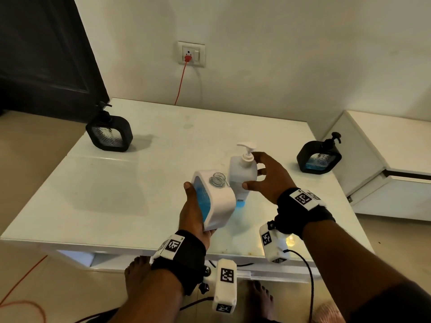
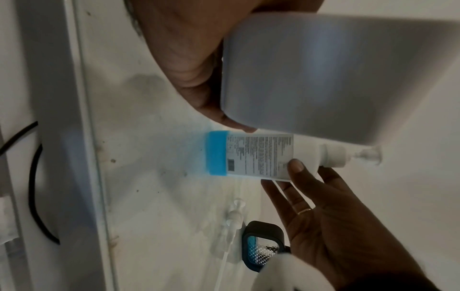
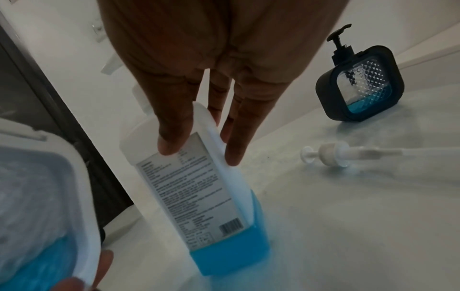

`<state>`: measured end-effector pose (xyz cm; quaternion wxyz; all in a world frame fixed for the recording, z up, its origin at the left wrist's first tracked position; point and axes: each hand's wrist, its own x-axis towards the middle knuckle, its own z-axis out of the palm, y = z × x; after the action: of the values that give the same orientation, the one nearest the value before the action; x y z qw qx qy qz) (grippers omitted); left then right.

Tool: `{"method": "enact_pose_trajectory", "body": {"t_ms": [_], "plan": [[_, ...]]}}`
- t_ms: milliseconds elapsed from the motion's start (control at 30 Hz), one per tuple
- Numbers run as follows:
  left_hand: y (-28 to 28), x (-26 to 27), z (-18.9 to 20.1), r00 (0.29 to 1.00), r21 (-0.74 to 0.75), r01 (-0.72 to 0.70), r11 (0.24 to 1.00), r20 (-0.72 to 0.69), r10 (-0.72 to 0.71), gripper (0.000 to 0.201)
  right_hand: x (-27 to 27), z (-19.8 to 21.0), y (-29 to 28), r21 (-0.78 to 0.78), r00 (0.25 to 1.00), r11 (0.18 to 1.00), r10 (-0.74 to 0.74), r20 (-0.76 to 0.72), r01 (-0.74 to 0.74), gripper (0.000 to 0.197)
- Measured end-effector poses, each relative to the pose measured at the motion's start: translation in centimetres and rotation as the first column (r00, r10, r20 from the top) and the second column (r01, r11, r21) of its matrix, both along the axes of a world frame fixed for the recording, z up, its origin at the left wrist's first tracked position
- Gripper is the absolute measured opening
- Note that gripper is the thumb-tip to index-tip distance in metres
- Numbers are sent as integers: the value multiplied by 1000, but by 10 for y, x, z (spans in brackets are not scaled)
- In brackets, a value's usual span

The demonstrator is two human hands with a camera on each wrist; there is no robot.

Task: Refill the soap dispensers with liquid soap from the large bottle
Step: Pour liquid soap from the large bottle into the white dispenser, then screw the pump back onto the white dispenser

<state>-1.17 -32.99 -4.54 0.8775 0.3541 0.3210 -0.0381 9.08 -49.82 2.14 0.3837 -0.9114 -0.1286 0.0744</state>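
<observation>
Left hand [image 1: 196, 213]: curled round the white dispenser [image 1: 215, 200], held off the table and tilted, its open threaded neck [image 1: 218, 179] facing up and away.
Right hand [image 1: 265, 176]: fingers spread, nearly straight, thumb and fingertips on the sides of the large bottle [image 1: 242, 176]; touching, not yet clasped.
Large bottle: upright on the table [image 1: 116, 183], long axis vertical, pump still on top, only a band of blue soap at the bottom; just right of the dispenser and almost against it.
Key relation: bottle directly beyond the right palm, so right hand nearer; open neck just to its left, lower than the pump.
Removed pump [image 3: 328, 155]: lying flat on the table, right of the bottle.
Black dispensers: one far left [image 1: 109, 132], one far right [image 1: 319, 159], both capped, well apart from the hands.
Likely step: closing on the bottle to open and pour.
</observation>
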Motion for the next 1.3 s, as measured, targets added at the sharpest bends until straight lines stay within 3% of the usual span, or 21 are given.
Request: {"method": "enact_pose_trajectory", "body": {"t_ms": [300, 367, 500, 567, 700, 767, 900, 1033, 1167, 1300], "plan": [[-1, 0, -5, 1000, 19, 5, 1000, 27, -6, 76, 14, 1, 4, -45, 999, 999, 10, -34, -12, 83], [-3, 0, -2, 1000, 20, 5, 1000, 24, -6, 82, 5, 1, -1, -9, 997, 998, -59, -45, 58, 81], [-4, 0, 4, 1000, 43, 2, 999, 14, -3, 80, -34, 14, -4, 94, 961, 959, -273, 44, 268, 35], [-6, -2, 7, 1000, 80, 18, 997, 22, -20, 84, -60, 18, 2, 95, 977, 974, -212, 36, 207, 33], [-15, -10, 10, 993, 170, 29, 985, 107, -48, 90, -94, 10, 14, 2, 999, 1000, -3, -32, 3, 65], [-18, -13, 10, 992, 181, 42, 983, 113, -63, 87, -96, 6, 14, -69, 998, 998, -2, -57, -2, 60], [-24, -14, 6, 996, 98, 37, 994, 77, -44, 60, -93, 11, 4, -171, 999, 985, -9, -42, 1, 46], [-24, -16, 6, 998, 124, 64, 990, -11, -63, 59, -81, 16, -15, -211, 997, 976, 43, -61, -55, 42], [-23, -15, 6, 994, 279, 99, 955, -60, -86, 54, -69, 11, -32, -257, 985, 955, 116, -124, -145, 46], [-22, -13, 9, 996, 488, 88, 868, -20, -90, 40, -56, 4, -43, -313, 981, 934, 136, -139, -174, 54]]}}
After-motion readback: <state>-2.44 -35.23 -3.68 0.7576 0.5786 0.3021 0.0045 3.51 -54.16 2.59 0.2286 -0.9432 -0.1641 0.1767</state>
